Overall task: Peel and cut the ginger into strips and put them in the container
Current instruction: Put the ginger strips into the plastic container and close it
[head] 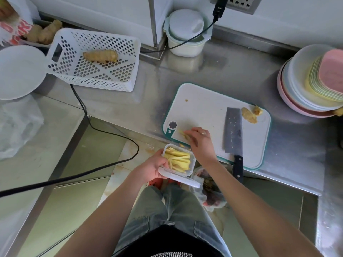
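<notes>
**Entry: sweeping the last ginger strips off the board into the tub**

Item 1, container. The small clear rectangular plastic container [179, 160] sat just below the near edge of the white plastic cutting board with the teal rim [204, 108], held out over the floor rather than resting on the steel counter. It was already well filled with pale yellow ginger strips [176, 158].

Item 2, left hand. My left hand [155, 167] gripped the container from its 9 o'clock side, fingers curled round the wall, forearm rising from 6 o'clock.

Item 3, right hand. My right hand [199, 140] lay palm-down at the board's 7 o'clock corner, fingers bent and gathered over a few loose strips [182, 133]. I could not tell whether it pinched them or merely raked them.

Item 4, method, as I judged it. The tub's rim was best kept tucked tight under the board edge, so that strips dragged toward 6 o'clock dropped in and not onto the floor. A short, flat sweep seemed safer than lifting strips piecemeal.

Item 5, set aside. The steel cleaver with the black handle [233, 130] lay flat at 3 o'clock of the right hand; brown ginger trimmings [249, 115] sat at the board's 2 o'clock corner.
</notes>
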